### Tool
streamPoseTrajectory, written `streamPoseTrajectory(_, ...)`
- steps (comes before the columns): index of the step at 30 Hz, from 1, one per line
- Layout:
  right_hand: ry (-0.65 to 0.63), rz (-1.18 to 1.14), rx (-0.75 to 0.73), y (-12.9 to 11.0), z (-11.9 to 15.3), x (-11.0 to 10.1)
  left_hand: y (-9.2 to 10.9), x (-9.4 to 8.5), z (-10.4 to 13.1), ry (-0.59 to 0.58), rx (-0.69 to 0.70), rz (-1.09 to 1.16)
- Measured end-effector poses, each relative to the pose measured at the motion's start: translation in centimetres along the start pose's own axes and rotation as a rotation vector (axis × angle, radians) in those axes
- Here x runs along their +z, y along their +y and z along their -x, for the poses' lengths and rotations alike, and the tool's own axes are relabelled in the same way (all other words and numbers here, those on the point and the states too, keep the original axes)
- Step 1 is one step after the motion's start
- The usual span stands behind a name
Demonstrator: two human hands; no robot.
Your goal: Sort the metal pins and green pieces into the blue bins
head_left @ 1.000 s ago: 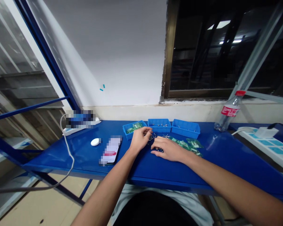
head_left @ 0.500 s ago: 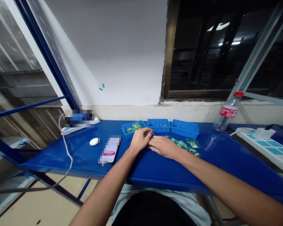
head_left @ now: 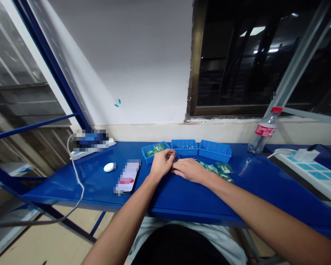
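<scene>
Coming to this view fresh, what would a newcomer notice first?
Probably the two bare hands, left and right, close together at the middle of the blue table. Just beyond them sit three bright blue bins in a row. Farther right, a clear bottle with a red cap stands out near the wall.

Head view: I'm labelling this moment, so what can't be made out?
All in the head view:
- What the left hand holds, if anything: hidden by its fingers.
- What lies beneath the right hand: covered by it.
- Exact kind of metal parts in the middle bin: too small.
- Phone text: pixelated.
- Left forearm: cut off by the bottom edge.
</scene>
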State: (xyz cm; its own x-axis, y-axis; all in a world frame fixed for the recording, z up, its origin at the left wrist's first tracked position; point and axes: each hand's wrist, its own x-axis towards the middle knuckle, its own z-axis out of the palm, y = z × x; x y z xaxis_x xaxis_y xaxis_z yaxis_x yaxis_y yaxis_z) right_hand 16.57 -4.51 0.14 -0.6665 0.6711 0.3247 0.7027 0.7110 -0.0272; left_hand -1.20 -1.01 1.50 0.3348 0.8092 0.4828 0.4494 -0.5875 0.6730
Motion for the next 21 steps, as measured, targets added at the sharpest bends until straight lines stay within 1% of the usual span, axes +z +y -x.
streamPoseTrajectory(3, 0.082, -0.069, 0.044, 0.5, 0.2, -0.3, -0.1, -0.1, 0.0, 0.027, -0.012, 0.029)
streamPoseTrajectory(5, 0.175, -0.181, 0.106, 0.9, 0.4, -0.7, -0.2, -0.2, 0.0, 0.065, -0.017, 0.050)
streamPoseTrajectory(7, 0.290, -0.320, 0.203, 1.4, 0.6, -1.1, 0.0, -0.3, 0.0, 0.093, -0.006, 0.039)
streamPoseTrajectory(9, 0.424, -0.453, 0.323, 1.8, 0.5, -1.3, 0.4, -0.3, 0.1, 0.059, 0.035, 0.004)
streamPoseTrajectory(11, 0.559, -0.598, 0.422, 2.2, 0.3, -1.2, 1.1, 0.0, 0.3, -0.011, 0.118, -0.028)
streamPoseTrajectory(13, 0.655, -0.779, 0.494, 2.5, -0.1, -0.8, 1.8, 0.4, 0.6, -0.039, 0.211, -0.061)
streamPoseTrajectory(15, 0.696, -0.953, 0.548, 2.7, -0.5, -0.2, 2.3, 1.0, 0.9, -0.085, 0.284, -0.068)
streamPoseTrajectory(17, 0.706, -1.058, 0.592, 2.7, -0.7, 0.3, 2.5, 1.6, 1.1, -0.130, 0.325, -0.077)
streamPoseTrajectory(19, 0.711, -1.086, 0.609, 2.6, -0.9, 0.6, 2.5, 2.0, 1.1, -0.147, 0.345, -0.085)
streamPoseTrajectory(21, 0.717, -1.074, 0.607, 2.5, -1.0, 0.7, 2.3, 2.3, 1.1, -0.135, 0.350, -0.082)
